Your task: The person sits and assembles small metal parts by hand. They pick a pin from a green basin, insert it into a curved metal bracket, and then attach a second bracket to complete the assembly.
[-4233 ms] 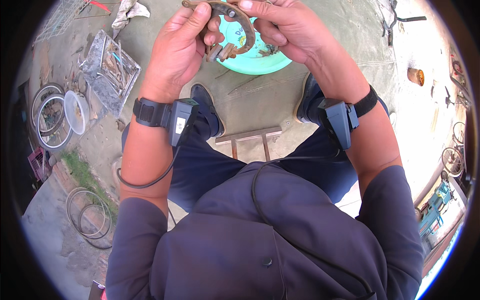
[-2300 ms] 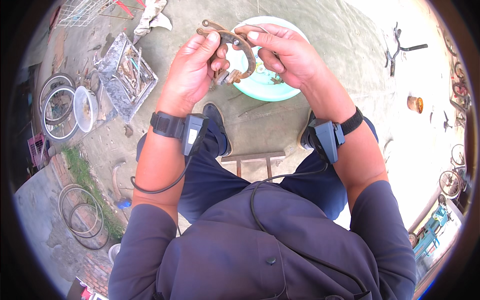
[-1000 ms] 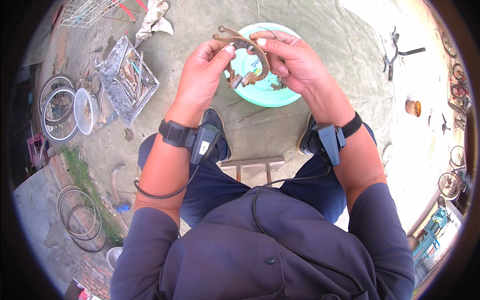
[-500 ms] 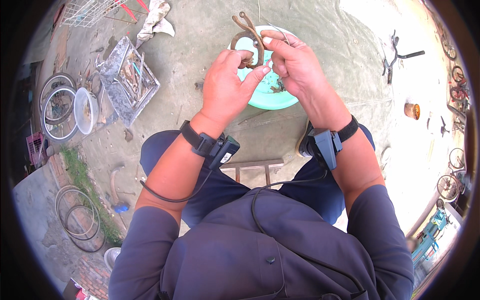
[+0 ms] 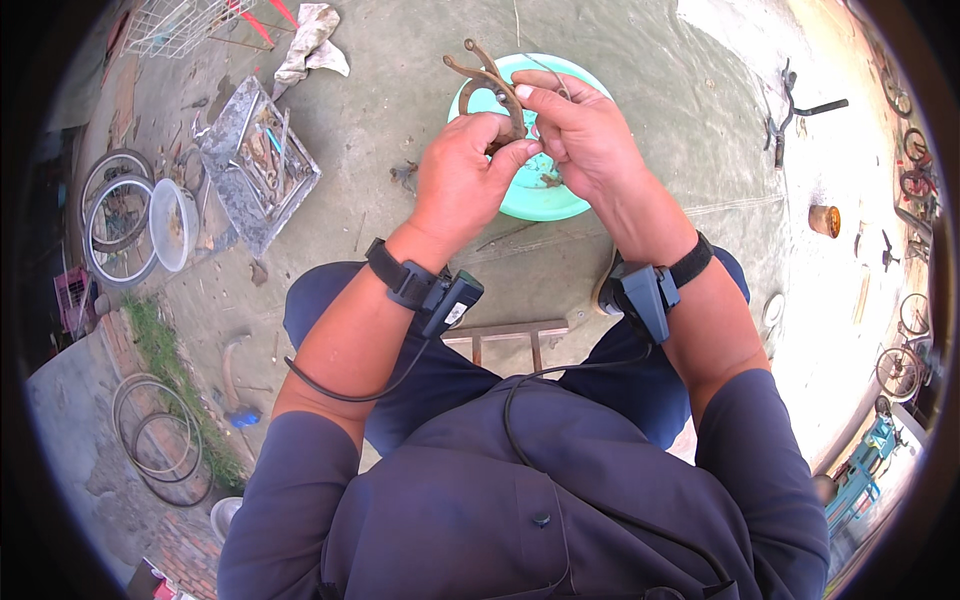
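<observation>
Both hands hold a rusty curved metal part (image 5: 488, 82) with two arms, raised above a green plastic basin (image 5: 540, 190) on the concrete ground. My left hand (image 5: 462, 180) grips its lower end between thumb and fingers. My right hand (image 5: 577, 130) pinches the same part from the right, fingertips meeting the left thumb. A thin wire runs from the part over the right fingers. Each wrist wears a black strap with a small device.
A metal tray of tools (image 5: 257, 160) lies at the left, a white bowl (image 5: 173, 222) and bicycle rims (image 5: 115, 225) beyond it. A cloth (image 5: 310, 40) lies at the top. A rusty can (image 5: 824, 220) and bicycle parts sit right. A small wooden stool (image 5: 505, 340) shows between my knees.
The rusty part has been turned from lying crosswise to pointing up and away. My left hand shifted right from its left end to its lower end, meeting the right hand.
</observation>
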The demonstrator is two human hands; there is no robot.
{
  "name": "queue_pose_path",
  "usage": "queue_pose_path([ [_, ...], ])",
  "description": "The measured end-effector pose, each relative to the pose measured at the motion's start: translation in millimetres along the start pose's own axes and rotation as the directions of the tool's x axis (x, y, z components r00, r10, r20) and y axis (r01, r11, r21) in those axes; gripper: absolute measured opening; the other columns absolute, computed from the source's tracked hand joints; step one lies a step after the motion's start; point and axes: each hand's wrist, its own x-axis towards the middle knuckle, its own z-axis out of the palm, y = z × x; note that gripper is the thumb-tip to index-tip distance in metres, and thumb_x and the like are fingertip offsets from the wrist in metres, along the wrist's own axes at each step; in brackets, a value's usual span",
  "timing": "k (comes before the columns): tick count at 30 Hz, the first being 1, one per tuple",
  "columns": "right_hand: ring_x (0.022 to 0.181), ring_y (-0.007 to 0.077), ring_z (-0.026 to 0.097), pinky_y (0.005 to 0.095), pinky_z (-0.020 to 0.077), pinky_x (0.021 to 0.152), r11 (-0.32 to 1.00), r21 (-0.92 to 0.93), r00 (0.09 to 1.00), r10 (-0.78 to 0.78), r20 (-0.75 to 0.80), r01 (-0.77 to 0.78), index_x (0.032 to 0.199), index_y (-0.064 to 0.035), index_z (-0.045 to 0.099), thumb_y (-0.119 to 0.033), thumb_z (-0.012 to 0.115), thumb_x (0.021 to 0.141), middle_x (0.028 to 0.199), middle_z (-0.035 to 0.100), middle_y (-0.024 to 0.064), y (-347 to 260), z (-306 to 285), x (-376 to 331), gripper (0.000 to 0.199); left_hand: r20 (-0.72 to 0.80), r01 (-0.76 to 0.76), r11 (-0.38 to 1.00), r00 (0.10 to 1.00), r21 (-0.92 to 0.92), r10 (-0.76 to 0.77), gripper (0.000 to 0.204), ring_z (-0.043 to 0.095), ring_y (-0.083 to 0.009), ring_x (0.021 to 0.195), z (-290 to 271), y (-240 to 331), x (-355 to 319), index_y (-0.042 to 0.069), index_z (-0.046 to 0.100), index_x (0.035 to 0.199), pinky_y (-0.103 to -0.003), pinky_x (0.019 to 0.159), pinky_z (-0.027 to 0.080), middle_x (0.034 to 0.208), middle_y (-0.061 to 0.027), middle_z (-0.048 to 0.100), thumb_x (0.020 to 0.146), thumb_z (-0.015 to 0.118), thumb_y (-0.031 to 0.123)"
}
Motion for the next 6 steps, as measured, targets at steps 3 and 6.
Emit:
queue_pose_path([
  [3,0.045,0.0034,0.037,0.0230,0.0262,0.040,1.000,-0.009,1.000,0.003,-0.005,-0.003,0.103,0.0009,0.066,-0.008,0.069,0.086,0.070,0.058,-0.0022,-0.4,0.2,-1.6,0.020,0.014,-0.016,0.997,1.000,0.081,0.015,0.022,0.060,-0.0179,0.071,-1.8,-1.8,0.1,0.003,0.066,0.091,-0.031,0.064,0.048,0.080,-0.0086,0.064,0.084,0.076,0.021],
  [6,0.045,0.0033,0.037,0.0234,0.0261,0.040,1.000,-0.024,0.999,-0.007,-0.032,0.006,0.104,0.0010,0.065,-0.008,0.069,0.086,0.073,0.059,-0.0023,0.3,2.5,-3.1,0.021,0.025,-0.034,0.990,0.999,0.136,0.031,0.022,0.060,-0.0179,0.071,-2.0,-2.2,-0.1,0.003,0.066,0.091,-0.031,0.064,0.048,0.081,-0.0080,0.065,0.084,0.076,0.022],
])
